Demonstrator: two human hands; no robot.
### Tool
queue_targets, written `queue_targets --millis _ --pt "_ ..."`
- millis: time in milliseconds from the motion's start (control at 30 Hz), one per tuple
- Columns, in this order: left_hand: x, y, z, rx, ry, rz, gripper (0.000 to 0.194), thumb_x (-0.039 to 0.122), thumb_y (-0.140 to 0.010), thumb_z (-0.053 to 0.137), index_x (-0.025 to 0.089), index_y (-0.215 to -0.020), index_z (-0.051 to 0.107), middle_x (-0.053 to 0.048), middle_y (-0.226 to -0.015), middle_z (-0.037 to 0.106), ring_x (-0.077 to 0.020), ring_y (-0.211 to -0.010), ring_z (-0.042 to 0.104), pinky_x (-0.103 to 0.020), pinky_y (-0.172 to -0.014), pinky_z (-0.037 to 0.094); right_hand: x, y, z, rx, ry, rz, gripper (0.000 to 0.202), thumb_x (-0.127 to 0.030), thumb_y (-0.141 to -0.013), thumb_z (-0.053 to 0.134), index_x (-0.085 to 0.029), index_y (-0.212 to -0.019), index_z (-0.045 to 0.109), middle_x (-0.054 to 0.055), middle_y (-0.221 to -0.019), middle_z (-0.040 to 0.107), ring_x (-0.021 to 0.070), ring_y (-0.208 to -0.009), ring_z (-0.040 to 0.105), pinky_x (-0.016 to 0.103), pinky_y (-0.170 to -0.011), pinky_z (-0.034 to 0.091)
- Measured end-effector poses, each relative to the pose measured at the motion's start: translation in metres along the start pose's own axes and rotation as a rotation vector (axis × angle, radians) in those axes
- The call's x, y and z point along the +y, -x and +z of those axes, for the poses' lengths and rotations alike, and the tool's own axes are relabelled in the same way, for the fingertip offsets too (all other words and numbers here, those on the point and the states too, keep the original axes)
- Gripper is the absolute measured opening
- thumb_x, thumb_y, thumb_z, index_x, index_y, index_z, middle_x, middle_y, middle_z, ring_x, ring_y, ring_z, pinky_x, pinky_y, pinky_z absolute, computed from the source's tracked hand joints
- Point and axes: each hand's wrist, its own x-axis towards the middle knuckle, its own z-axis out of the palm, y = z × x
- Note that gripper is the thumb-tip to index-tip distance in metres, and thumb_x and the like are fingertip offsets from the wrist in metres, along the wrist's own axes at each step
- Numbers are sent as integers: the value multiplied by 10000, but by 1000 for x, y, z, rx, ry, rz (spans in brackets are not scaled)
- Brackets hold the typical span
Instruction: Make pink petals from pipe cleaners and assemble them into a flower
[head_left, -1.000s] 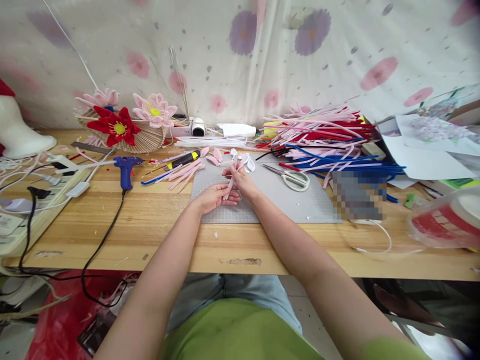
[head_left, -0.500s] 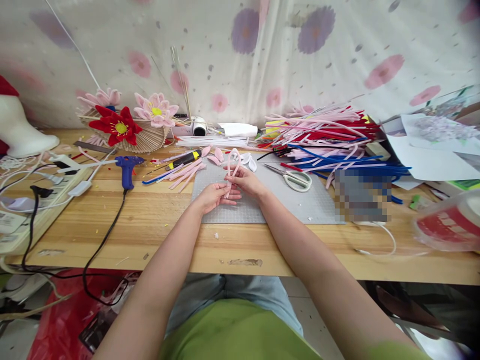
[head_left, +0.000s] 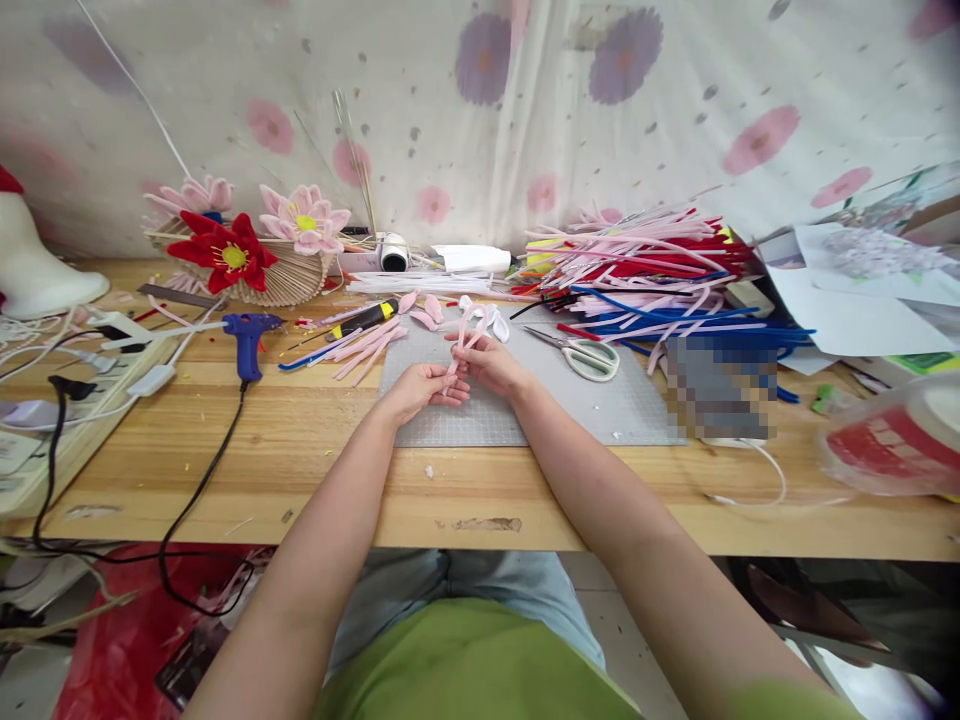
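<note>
Pink strip [head_left: 462,330]: loop, now leaning right
Left hand [head_left: 420,391]: drawn in, pinching near end
Right hand [head_left: 493,366]: gripping midway
Hold: likely steadier

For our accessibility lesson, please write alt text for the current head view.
Two bare hands, left and right, pinch a looped pink pipe cleaner above a gray cutting mat. Scissors lie to the right; a blue glue gun and pipe-cleaner flowers sit left.

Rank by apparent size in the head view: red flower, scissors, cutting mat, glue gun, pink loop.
Cutting mat
Red flower
Scissors and glue gun: too close to rank
Pink loop, partly covered
</note>
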Motion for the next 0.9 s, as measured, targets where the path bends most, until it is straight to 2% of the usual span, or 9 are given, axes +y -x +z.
queue_targets --millis 133,267,367,433,533,633,767,900 --pt "6 4 -14 -49 21 -72 158 85 -801 524 80 -923 625 -68 -725 682 -77 -564 619 -180 -572 515 -6 1 -6 45 -277 -41 244 -179 -671 673 -178 -897 581 -54 -656 513 28 -525 451 153 -521 434" --pt "10 8 -21 -61 1 -121 151 85 -797 530 79 -908 633 -67 -706 679 -60 -524 601 -146 -528 496 -7 -3 -15 161 -312 -13 95 -204 -735 633 -169 -788 562 -60 -568 456 17 -461 395 118 -436 387" --pt "11 11 -21 -86 -65 -121 139 117 -772 579 86 -895 636 -73 -715 683 -78 -548 616 -159 -530 497 -6 -6 -21 241 -299 20 145 -228 -735 637 -157 -695 517 -63 -541 437 9 -424 349 100 -359 302" --pt "11 15 -20 -115 -132 -156 154 141 -746 616 88 -890 636 -84 -719 687 -106 -573 631 -185 -538 504 -8 -4 -24 224 -275 61 161 -239 -730 639 -152 -683 513 -64 -535 429 8 -405 312 100 -321 242" --pt "12 20 -21 -133 -193 -198 191 170 -718 647 94 -892 634 -96 -728 692 -138 -604 645 -215 -547 510 -10 -1 -25 99 -251 134 187 -280 -724 646 -138 -688 530 -61 -539 420 7 -396 270 99 -298 199" --pt "12 23 -24 -129 -195 -191 213 178 -721 641 102 -919 629 -90 -738 692 -138 -611 644 -209 -536 506 -10 2 -24 8 -305 124 205 -288 -721 656 -125 -686 536 -57 -550 420 1 -402 265 86 -294 206" --pt "12 22 -25 -94 -169 -148 212 156 -745 607 102 -950 622 -76 -743 686 -113 -608 639 -178 -535 497 -8 -2 -24 120 -391 95 173 -236 -760 626 -134 -673 517 -68 -511 390 -7 -384 255 64 -296 231" --pt "12 21 -21 -95 -164 -148 207 135 -759 586 92 -960 612 -71 -717 677 -109 -596 637 -183 -555 501 -7 -6 -21 217 -344 61 155 -228 -772 613 -149 -683 513 -62 -508 410 3 -392 310 79 -334 322"
